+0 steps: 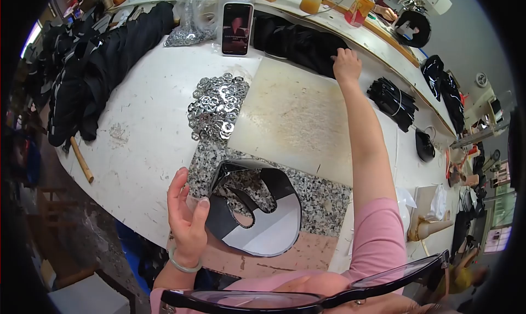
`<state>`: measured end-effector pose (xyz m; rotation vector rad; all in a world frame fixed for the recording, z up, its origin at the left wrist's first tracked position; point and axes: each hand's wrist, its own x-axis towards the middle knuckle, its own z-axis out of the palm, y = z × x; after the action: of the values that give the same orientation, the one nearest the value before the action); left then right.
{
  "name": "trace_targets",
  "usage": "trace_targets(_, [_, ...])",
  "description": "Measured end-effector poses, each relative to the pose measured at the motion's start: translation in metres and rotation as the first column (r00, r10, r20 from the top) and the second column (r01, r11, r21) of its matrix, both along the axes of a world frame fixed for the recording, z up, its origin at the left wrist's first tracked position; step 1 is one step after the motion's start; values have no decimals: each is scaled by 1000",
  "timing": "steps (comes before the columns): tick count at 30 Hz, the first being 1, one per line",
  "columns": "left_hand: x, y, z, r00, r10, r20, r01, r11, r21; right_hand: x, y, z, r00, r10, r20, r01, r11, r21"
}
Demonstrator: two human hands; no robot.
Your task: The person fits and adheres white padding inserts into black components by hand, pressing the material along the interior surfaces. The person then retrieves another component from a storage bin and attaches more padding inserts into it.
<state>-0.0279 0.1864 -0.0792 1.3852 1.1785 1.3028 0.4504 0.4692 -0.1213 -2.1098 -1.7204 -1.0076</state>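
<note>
My left hand [189,221] is open, its fingers spread upward beside a curved black and light-grey piece with cut-out slots [274,218]. That piece stands on a speckled stone slab [318,201], and my thumb is close to its left edge; I cannot tell if they touch. At the back, my right hand [347,66] has its fingers curled onto the end of a row of glossy black pieces [307,43]. Its fingertips pinch at the black material, partly hidden. A pile of shiny metal rings [218,106] lies between the hands, left of a worn pale cutting board [296,114].
A phone [236,29] stands upright at the back beside a plastic bag of metal parts [192,26]. Black pieces [104,73] are heaped at left, near a wooden stick [81,159]. At right lies a tied black bundle [393,102]. Bottles [360,8] stand on the rear ledge.
</note>
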Motion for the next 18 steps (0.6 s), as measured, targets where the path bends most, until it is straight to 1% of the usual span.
trace_targets(1, [-1, 0, 0, 1000, 3, 4, -3, 1000, 2, 4, 2, 1, 1000, 11, 10, -11, 1000, -9])
trace_targets(2, [-1, 0, -1, 1000, 6, 8, -6, 1000, 4, 3, -1, 11, 999, 13, -41, -16, 996, -90])
trace_targets(5, [0, 0, -2, 999, 32, 19, -32, 999, 10, 9, -4, 49, 956, -87, -279, 46, 988, -149])
trace_targets(6, [0, 0, -1, 999, 42, 24, -42, 999, 14, 2, -13, 74, 941, -162, -298, 109, 976, -188])
trace_targets(9, [-1, 1, -6, 994, 82, 78, -85, 996, 34, 11, -34, 121, 943, -232, -240, 182, 960, -212])
trace_targets(10, [-1, 2, -4, 988, 110, 112, -114, 993, 27, 7, -47, 139, 953, -174, -249, 125, 972, -199])
trace_targets(11, [0, 3, -5, 979, 115, 166, -127, 990, 65, 0, -58, 154, 951, -161, -263, 111, 975, -193])
trace_targets(13, [2, 2, -6, 954, 128, 271, -168, 977, 132, -19, -89, 186, 997, 5, -83, -29, 957, -289])
trace_targets(14, [6, -2, -3, 949, 124, 291, -181, 968, 175, -33, -105, 199, 997, 17, -70, -37, 956, -292])
trace_targets(16, [20, -24, 11, 936, -12, 351, -62, 978, 199, -81, -150, 229, 998, 44, -47, -56, 951, -305])
trace_targets(17, [28, -37, 18, 923, -76, 378, -7, 977, 212, -103, -173, 242, 999, 39, -20, -43, 940, -338])
trace_targets(18, [35, -51, 22, 878, -211, 430, 161, 976, 150, -125, -196, 254, 999, 39, 8, -33, 927, -372])
